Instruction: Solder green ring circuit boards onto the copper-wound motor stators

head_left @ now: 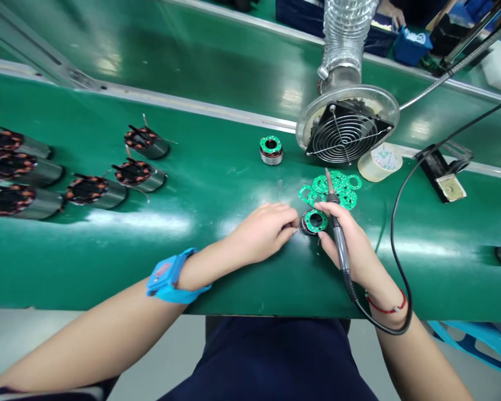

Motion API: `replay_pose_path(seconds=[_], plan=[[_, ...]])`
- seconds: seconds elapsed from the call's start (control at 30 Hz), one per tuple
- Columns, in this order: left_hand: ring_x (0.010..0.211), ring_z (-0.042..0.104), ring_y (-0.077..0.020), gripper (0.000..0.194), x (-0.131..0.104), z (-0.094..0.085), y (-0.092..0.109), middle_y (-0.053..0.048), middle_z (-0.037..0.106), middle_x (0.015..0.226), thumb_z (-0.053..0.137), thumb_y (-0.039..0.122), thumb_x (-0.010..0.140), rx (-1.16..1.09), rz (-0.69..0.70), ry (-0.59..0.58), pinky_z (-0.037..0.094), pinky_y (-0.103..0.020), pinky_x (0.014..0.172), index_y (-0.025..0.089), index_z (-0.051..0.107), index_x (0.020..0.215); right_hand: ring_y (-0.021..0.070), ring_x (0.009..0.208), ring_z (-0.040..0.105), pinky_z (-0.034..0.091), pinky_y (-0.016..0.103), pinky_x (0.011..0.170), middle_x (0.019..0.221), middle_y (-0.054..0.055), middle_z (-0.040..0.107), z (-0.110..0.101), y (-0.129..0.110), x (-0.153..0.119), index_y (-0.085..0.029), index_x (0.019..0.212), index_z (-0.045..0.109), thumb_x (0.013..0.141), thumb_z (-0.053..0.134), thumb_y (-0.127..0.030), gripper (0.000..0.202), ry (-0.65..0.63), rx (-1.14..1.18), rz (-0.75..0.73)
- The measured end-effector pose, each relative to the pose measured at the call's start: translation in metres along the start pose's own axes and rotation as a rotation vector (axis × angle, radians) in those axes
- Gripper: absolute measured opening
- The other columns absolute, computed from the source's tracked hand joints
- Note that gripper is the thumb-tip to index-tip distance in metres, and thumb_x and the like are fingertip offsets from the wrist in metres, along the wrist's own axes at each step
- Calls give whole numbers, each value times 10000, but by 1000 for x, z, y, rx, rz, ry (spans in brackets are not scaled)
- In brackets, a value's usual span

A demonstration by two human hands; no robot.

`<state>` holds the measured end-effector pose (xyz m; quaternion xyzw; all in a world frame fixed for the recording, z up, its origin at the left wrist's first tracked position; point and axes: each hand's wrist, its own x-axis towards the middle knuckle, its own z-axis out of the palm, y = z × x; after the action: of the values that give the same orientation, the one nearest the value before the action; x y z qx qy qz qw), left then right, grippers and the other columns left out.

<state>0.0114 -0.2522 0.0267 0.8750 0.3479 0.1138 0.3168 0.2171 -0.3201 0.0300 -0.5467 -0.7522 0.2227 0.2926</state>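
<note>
A small stator with a green ring board [316, 221] on top stands between my hands. My left hand [271, 229] is just left of it, fingers curled together; whether they pinch anything is too small to tell. In my right hand [349, 236] lies a soldering iron [339, 239], its tip pointing away from me over a pile of loose green ring boards [338, 184]. The thumb and index finger of that hand reach to the right side of the stator. Farther back stands another stator with a green board [271, 150].
A fume extractor fan [345, 133] hangs behind the boards. Right of it are a tape roll [379, 162] and an iron stand [441, 174]. Several wound stators [96, 191] stand at left. The iron's black cable [394, 245] loops over my right wrist. A person's hand [391, 12] shows far back.
</note>
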Motion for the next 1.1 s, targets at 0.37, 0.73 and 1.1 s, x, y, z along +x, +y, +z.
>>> replay_pose_path(seconds=[0.37,0.73,1.1], plan=[[617,517,-99,79,10,-2,5,33,585,663,594,189,834,-677,-213,75,401,-213,587,155,598,762,293,1202,574,506,490,946,1296,118,646,25,-15,-7,-289,1451,352,907,621,-243,608,224,-179,-210],[625,510,-92,93,12,-7,1,33,581,663,627,188,802,-1002,-350,-28,399,-223,619,140,589,732,278,1280,547,497,503,967,1311,66,664,25,-19,-9,-329,1455,340,878,585,-116,662,210,-193,-281],[579,480,-87,92,11,-5,0,50,520,628,545,181,816,-927,-382,2,377,-215,565,159,550,727,250,914,728,541,473,866,906,38,777,22,-16,-13,-261,1410,457,926,539,-159,502,334,-59,-190]])
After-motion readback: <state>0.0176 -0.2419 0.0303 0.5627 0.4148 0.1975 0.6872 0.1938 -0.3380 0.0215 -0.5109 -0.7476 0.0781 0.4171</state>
